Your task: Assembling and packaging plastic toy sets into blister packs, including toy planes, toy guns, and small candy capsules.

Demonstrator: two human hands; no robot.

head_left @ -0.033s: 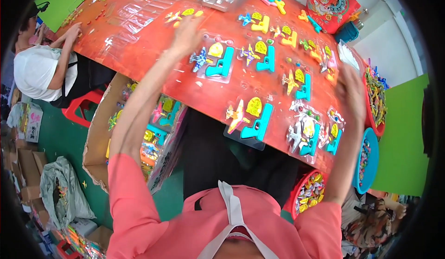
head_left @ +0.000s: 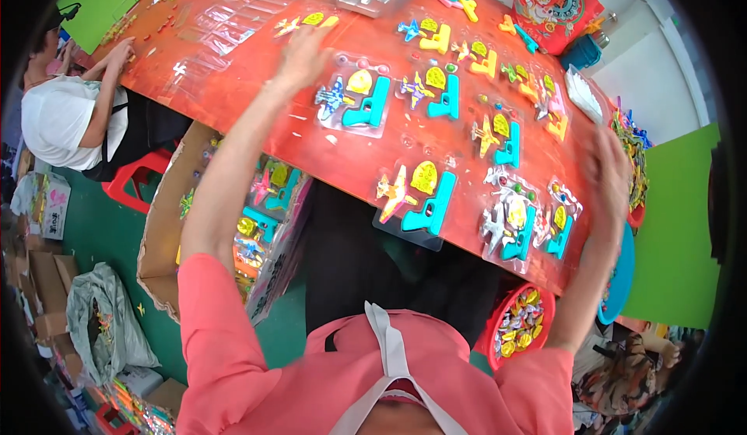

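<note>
Red glossy table [head_left: 257,100] carries clear plastic blister trays, each with a teal toy pistol, a yellow disc and a small plane. Left hand [head_left: 305,55] hovers blurred above one tray [head_left: 354,102], fingers loosely spread, holding nothing. Right hand [head_left: 608,172] hangs open near the rightmost tray [head_left: 559,221].

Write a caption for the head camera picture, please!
Two hands reach over a red table of toy packs.
</note>
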